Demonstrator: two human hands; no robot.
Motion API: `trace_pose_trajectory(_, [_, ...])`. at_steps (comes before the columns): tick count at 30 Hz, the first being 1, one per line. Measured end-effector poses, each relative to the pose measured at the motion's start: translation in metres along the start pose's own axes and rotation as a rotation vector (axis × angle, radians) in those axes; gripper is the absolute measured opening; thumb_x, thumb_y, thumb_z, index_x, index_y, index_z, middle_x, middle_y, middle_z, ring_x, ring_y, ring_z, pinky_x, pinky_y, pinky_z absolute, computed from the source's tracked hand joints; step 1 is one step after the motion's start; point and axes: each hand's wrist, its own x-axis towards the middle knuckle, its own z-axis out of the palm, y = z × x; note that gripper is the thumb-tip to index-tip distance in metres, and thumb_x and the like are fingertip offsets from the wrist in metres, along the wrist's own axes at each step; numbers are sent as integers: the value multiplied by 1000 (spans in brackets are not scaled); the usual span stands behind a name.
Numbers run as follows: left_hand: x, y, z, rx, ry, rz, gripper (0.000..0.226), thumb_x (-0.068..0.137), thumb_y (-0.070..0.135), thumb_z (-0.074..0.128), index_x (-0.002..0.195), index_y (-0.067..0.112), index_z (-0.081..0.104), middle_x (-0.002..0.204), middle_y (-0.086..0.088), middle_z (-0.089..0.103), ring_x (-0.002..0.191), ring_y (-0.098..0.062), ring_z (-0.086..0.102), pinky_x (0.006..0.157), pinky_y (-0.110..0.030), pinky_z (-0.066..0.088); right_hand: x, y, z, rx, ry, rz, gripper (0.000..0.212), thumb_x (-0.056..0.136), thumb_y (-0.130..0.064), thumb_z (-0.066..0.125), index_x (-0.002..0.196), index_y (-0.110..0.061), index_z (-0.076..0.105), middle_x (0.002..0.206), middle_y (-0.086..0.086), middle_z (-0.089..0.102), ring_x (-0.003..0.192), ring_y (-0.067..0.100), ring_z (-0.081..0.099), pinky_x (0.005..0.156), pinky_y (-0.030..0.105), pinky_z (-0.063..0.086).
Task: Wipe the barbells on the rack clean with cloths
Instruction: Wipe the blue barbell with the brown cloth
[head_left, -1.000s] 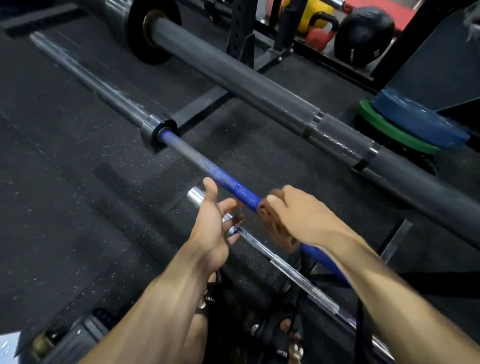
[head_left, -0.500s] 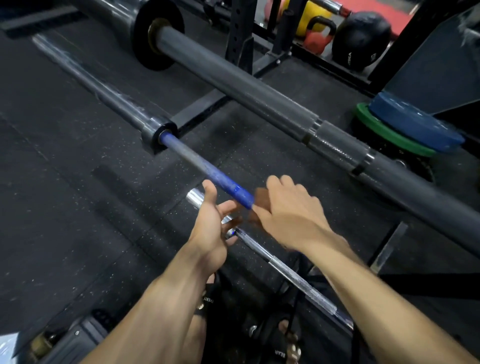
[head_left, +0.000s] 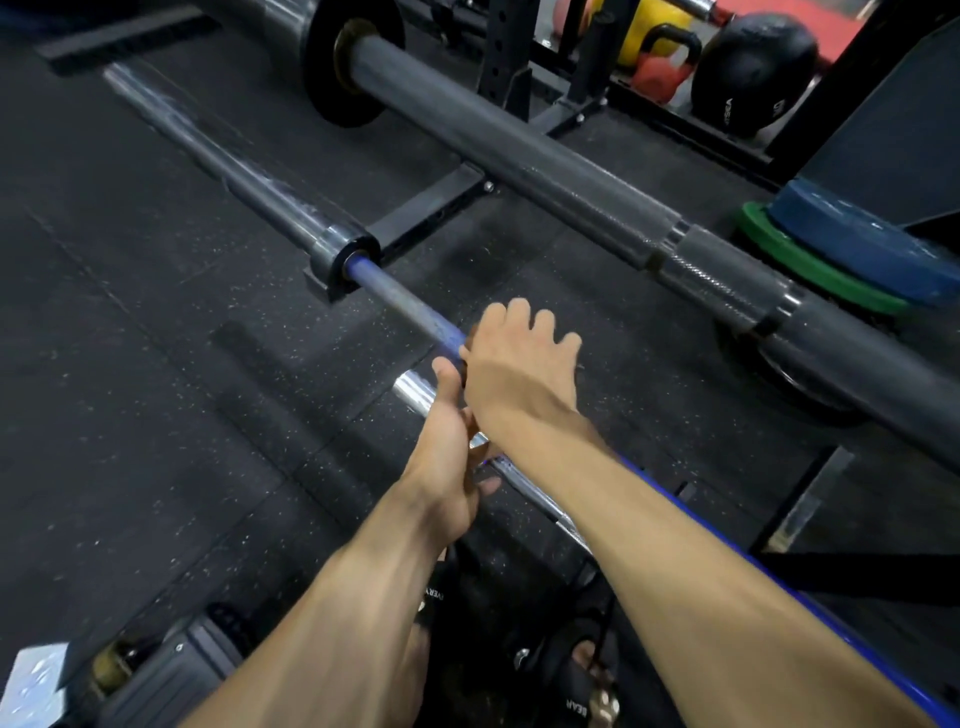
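Right hand grip wrapping blue barbell, left hand released beside, grey barbell beyond

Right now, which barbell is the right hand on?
The blue barbell, the middle one. The right hand lies over its blue shaft; the thick grey barbell sits beyond, the chrome barbell nearer.

Right hand lies over the blue barbell, fingers spread forward, whatever is under the palm hidden. Left hand sits just behind it, thumb up, near a chrome bar. A thick grey barbell runs beyond, green and blue plates stacked at right.
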Motion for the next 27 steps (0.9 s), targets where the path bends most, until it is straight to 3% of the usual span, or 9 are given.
trace_pose_trajectory(4, [3, 4, -3, -9, -37, 3, 89, 83, 92, 19, 98, 23, 75, 95, -2, 71, 86, -16, 58, 78, -34, 38, -23, 33, 4, 3, 93, -74, 30, 101, -45, 48, 110, -16, 50, 107, 5, 52, 97, 31, 53, 73, 45, 35])
trace_pose_trajectory(7, [4, 5, -7, -4, -41, -31, 97, 83, 93, 18, 100, 18, 77, 126, -1, 70, 120, -19, 60, 107, -42, 36, -66, 76, 11, -113, 125, -67, 36, 90, -49, 60, 101, -16, 52, 94, 5, 51, 82, 31, 53, 63, 41, 36])
trace_pose_trajectory(9, [4, 5, -8, -10, -41, -45, 97, 84, 91, 18, 107, 16, 74, 135, -3, 65, 128, -23, 57, 111, -47, 34, -95, 107, 14, -129, 103, -56, 39, 89, -51, 60, 103, -15, 52, 93, 4, 49, 78, 29, 51, 60, 40, 39])
trace_pose_trajectory(15, [2, 9, -9, 45, -88, -61, 101, 88, 88, 15, 124, 12, 70, 136, 1, 65, 129, -23, 54, 105, -45, 34, -136, 133, 26, -53, 70, 33, 54, 89, -58, 51, 121, -15, 57, 94, 2, 52, 74, 26, 55, 64, 45, 52])
trace_pose_trajectory(19, [3, 10, -12, 69, -109, -78, 100, 87, 88, 15, 128, 14, 68, 138, 5, 64, 132, -23, 53, 113, -47, 31, -118, 117, 28, -153, 113, 10, 50, 98, -59, 36, 109, -15, 57, 87, 3, 49, 69, 26, 52, 60, 41, 46])
trace_pose_trajectory(22, [3, 8, -10, 54, -93, -72, 96, 89, 87, 17, 130, 14, 66, 135, 8, 65, 130, -22, 55, 106, -44, 33, -101, 91, 36, -276, 158, 62, 48, 94, -57, 45, 101, -10, 54, 86, 7, 49, 70, 27, 52, 58, 40, 42])
trace_pose_trajectory(24, [2, 7, -9, 48, -86, -61, 94, 90, 86, 17, 125, 17, 70, 129, 9, 69, 126, -20, 56, 108, -44, 34, -86, 70, 40, -342, 171, 90, 49, 91, -57, 50, 100, -9, 53, 86, 7, 50, 70, 27, 52, 58, 39, 41])
trace_pose_trajectory(27, [3, 8, -11, 77, -111, -48, 98, 87, 89, 16, 95, 12, 75, 102, 6, 74, 101, -17, 58, 92, -39, 36, -57, 41, 45, -333, 208, 84, 45, 91, -52, 59, 98, -8, 57, 84, 7, 54, 68, 26, 53, 56, 38, 38])
